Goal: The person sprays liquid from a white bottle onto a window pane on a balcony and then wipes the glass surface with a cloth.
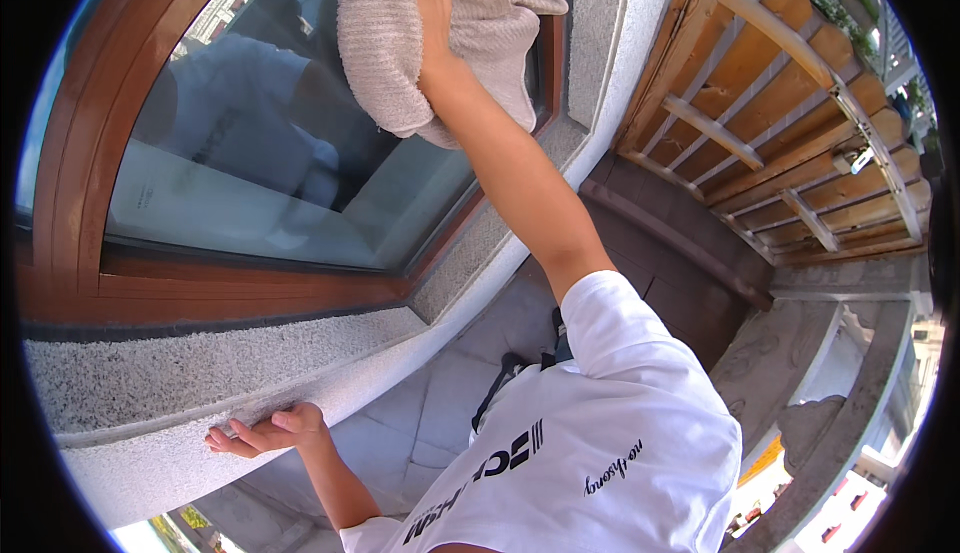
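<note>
My right hand (437, 20) lies with straight fingers over a beige ribbed cloth (379, 57), pressing it against the window glass (247, 170). The top of the picture cuts off the fingertips. Folds of the cloth hang to both sides of the wrist, over the right part of the pane. At the lower left, my left hand (274, 431) is palm up with loosely bent fingers and nothing in it. It is beside the white edge of the granite sill (187, 373); whether it touches is unclear. A reddish-brown frame (225, 286) surrounds the pane, which reflects a person in a white shirt.
On the right is a slatted wooden gate (780, 102) with a metal latch (855, 157). Brown floor boards (660, 253) lie before it, and pale stone tiles (450, 373) are below me. A carved stone balustrade (795, 358) runs along the lower right.
</note>
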Demonstrator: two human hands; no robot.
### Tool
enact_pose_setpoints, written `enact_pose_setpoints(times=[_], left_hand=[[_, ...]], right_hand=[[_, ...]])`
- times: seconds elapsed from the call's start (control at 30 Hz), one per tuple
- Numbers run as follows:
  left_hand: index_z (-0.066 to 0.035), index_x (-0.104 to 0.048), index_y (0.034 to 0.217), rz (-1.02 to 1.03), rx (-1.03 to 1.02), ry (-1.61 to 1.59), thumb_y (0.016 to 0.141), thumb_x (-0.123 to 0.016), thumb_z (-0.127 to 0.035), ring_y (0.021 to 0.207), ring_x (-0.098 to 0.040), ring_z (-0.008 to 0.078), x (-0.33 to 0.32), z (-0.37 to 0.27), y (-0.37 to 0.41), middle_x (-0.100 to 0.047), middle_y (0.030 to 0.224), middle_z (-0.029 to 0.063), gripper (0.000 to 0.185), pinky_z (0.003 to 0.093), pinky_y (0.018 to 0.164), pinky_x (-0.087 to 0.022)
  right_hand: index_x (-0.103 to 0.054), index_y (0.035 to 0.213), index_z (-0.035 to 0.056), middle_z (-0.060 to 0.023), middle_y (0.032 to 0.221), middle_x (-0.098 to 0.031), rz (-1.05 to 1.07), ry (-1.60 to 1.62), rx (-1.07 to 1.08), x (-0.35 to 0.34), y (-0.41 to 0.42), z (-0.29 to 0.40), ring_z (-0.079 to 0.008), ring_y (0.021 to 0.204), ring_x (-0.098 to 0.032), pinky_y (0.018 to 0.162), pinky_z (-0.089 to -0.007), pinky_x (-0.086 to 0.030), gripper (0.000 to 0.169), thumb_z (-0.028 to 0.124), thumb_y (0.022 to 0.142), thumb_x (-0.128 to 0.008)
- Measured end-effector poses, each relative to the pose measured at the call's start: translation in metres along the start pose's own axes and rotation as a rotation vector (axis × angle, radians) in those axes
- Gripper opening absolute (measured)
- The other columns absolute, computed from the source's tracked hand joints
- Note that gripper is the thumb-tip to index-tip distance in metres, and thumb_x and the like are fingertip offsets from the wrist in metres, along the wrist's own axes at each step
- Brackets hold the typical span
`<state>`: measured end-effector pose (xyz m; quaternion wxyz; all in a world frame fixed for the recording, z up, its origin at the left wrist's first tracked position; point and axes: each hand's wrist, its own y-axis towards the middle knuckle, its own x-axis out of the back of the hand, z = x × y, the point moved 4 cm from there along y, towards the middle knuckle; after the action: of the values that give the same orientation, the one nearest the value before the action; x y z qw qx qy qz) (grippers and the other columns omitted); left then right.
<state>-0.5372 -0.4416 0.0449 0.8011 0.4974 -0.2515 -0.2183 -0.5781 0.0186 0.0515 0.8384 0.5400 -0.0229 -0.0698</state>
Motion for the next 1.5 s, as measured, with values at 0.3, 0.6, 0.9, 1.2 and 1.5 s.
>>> enact_pose_setpoints(times=[0.3,0.6,0.9,1.2,1.5], left_hand=[[-0.001,-0.032,0.14,0.059,-0.013,0.035,0.102,-0.026,-0.033,0.144,-0.015,0.0315,0.007,0.004,-0.004,-0.018,0.152,0.0161,0.05,0.0501,0.112,-0.025],[0.002,-0.036,0.138,0.048,-0.023,0.067,0.1,-0.03,-0.029,0.143,-0.018,0.0329,0.003,0.004,-0.006,-0.019,0.153,0.0172,0.049,0.051,0.112,-0.021],[0.002,-0.036,0.14,0.052,-0.039,0.056,0.103,-0.033,-0.029,0.143,-0.015,0.036,0.003,-0.004,0.002,-0.019,0.152,0.0186,0.048,0.0556,0.113,-0.019],[0.001,-0.031,0.141,0.075,-0.034,0.031,0.103,-0.035,-0.03,0.143,-0.015,0.0348,0.007,0.002,-0.004,-0.015,0.152,0.0186,0.05,0.0513,0.112,-0.023],[0.001,-0.029,0.142,0.093,-0.038,0.011,0.103,-0.036,-0.029,0.144,-0.012,0.0347,0.004,0.0,-0.001,-0.013,0.153,0.019,0.049,0.0502,0.112,-0.024]], right_hand=[[-0.03,0.145,-0.0001,-0.0258,0.145,-0.031,0.032,-0.039,-0.436,0.028,-0.189,-0.189,-0.0452,0.135,-0.026,0.115,-0.0536,-0.017,0.071,0.035,0.089,-0.055],[-0.027,0.146,-0.0003,-0.0258,0.147,-0.029,-0.148,0.161,-1.029,0.061,-0.334,-0.187,-0.0438,0.136,-0.025,0.116,-0.0504,-0.017,0.072,0.034,0.09,-0.055],[-0.025,0.148,-0.0005,-0.0257,0.148,-0.028,0.004,0.209,-1.229,0.08,-0.383,-0.1,-0.0423,0.137,-0.025,0.117,-0.0472,-0.017,0.073,0.034,0.09,-0.055],[-0.022,0.149,-0.0007,-0.0256,0.149,-0.026,-0.156,0.249,-1.175,0.064,-0.354,-0.226,-0.0408,0.138,-0.024,0.118,-0.044,-0.017,0.075,0.033,0.091,-0.055],[-0.016,0.15,-0.0012,-0.0257,0.152,-0.023,-0.167,0.306,-1.283,0.066,-0.396,-0.187,-0.0394,0.14,-0.023,0.119,-0.0405,-0.016,0.078,0.033,0.091,-0.055]])
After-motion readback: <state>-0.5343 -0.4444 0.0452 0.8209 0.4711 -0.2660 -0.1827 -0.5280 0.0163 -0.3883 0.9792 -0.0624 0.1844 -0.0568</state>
